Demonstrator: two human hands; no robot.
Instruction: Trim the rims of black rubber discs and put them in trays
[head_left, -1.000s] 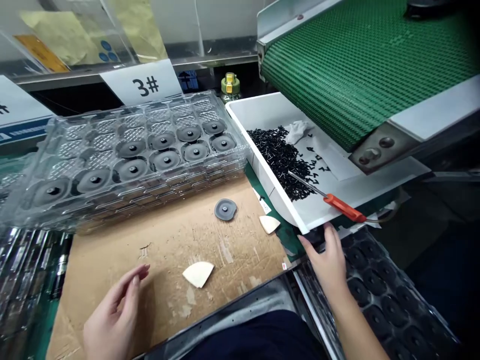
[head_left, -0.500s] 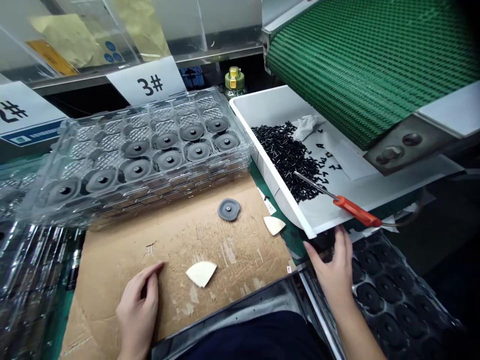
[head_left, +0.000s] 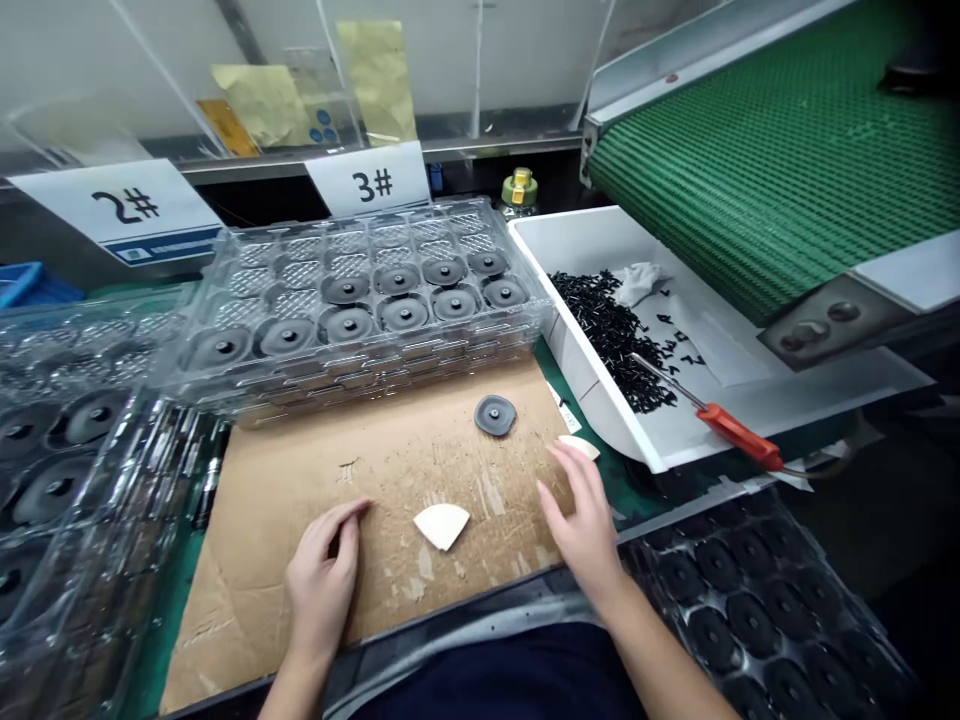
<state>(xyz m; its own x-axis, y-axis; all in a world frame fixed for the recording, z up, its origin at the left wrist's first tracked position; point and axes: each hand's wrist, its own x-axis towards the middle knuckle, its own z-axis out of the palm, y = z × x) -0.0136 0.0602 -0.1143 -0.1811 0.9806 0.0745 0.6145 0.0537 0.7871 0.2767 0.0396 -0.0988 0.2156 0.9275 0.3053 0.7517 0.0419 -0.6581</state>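
Observation:
My left hand (head_left: 324, 575) rests on the brown cardboard sheet (head_left: 285, 500) with its fingers loosely curled and nothing in them. My right hand (head_left: 581, 515) lies flat on the cardboard's right edge, fingers stretched out, its tips touching a cream wedge-shaped piece (head_left: 581, 446). A second cream wedge (head_left: 442, 524) lies between the two hands. A single grey rubber disc (head_left: 495, 414) sits on the cardboard just beyond my right hand. Behind it stands a stack of clear blister trays (head_left: 360, 300) with several grey discs in the front pockets.
A white bin (head_left: 570, 240) at right holds a heap of small black parts (head_left: 611, 330), a rag and a red-handled tool (head_left: 720, 420). A green conveyor belt (head_left: 765, 150) overhangs it. A black tray (head_left: 757, 610) sits at lower right; more clear trays (head_left: 67, 470) at left. Signs read 2# and 3#.
My right hand has left the black tray's edge and moved left onto the cardboard by the cream wedge. My left hand slid forward. The view has swung left.

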